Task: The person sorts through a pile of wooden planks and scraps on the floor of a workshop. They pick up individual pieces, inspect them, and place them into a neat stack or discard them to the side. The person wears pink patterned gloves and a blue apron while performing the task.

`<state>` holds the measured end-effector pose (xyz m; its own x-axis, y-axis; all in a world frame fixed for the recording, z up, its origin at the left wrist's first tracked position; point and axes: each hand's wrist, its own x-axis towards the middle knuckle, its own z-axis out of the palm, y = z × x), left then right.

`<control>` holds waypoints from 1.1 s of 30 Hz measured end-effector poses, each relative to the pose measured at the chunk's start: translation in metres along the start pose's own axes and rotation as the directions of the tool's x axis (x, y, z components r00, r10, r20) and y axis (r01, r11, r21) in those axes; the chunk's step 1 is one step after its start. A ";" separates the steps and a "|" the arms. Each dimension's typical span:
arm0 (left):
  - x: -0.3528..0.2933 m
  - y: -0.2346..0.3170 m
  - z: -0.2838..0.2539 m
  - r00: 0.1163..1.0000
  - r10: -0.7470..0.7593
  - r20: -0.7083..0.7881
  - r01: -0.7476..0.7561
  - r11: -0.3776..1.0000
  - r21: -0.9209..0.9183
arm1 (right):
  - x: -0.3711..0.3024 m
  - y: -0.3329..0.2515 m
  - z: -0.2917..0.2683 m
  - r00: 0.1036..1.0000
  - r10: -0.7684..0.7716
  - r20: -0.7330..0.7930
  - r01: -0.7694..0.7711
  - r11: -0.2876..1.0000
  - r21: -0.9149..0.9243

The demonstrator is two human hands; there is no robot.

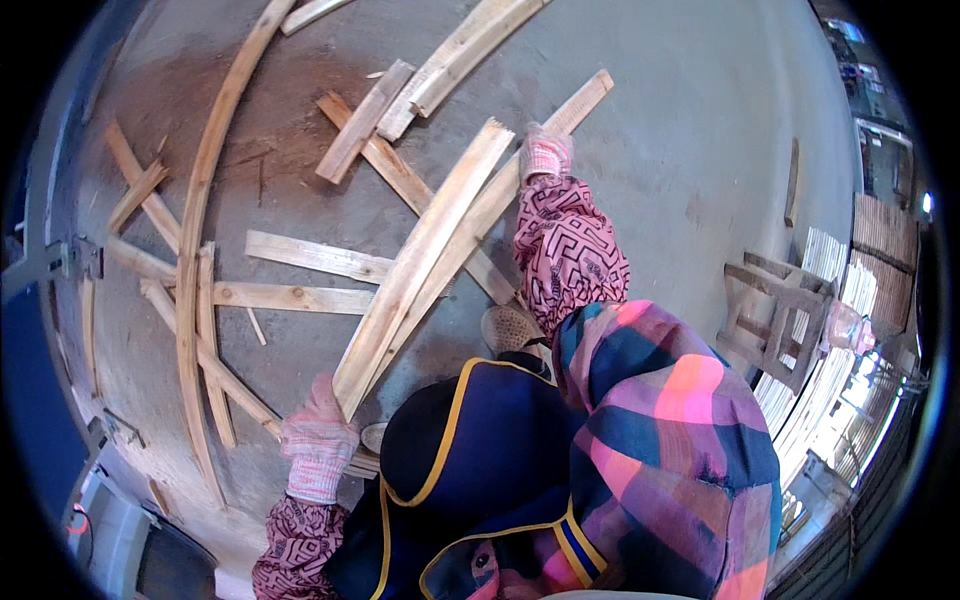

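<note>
My left hand, in a pink and white knitted glove, is closed on the near ends of two wooden strips. The upper one is a wide pale strip; under and beside it runs a longer strip. Farther off, my gloved right hand grips that longer strip near its far end. Both strips slant away to the right, fanning slightly apart above the floor. Below them lie a brownish strip and two pale strips, partly covered. Patterned pink sleeves cover both my forearms.
A long curved-looking strip and several shorter offcuts lie on the grey concrete floor to the left. More boards lie at the far side. At right stand a small wooden stool and stacked slats. My shoe is close by.
</note>
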<state>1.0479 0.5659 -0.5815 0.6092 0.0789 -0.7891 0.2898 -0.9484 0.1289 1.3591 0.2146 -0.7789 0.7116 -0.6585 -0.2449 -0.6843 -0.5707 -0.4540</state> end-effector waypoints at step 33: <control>0.010 -0.078 0.094 0.982 0.028 -0.189 -0.061 0.983 -0.171 | -0.010 -0.023 -0.064 0.866 0.177 0.468 -0.480 0.559 0.676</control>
<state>0.9622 0.6122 -0.6556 0.7454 0.1084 -0.6577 0.3739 -0.8848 0.2779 1.3578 0.2032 -0.7114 0.5699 -0.4412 -0.6933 -0.6162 0.3287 -0.7157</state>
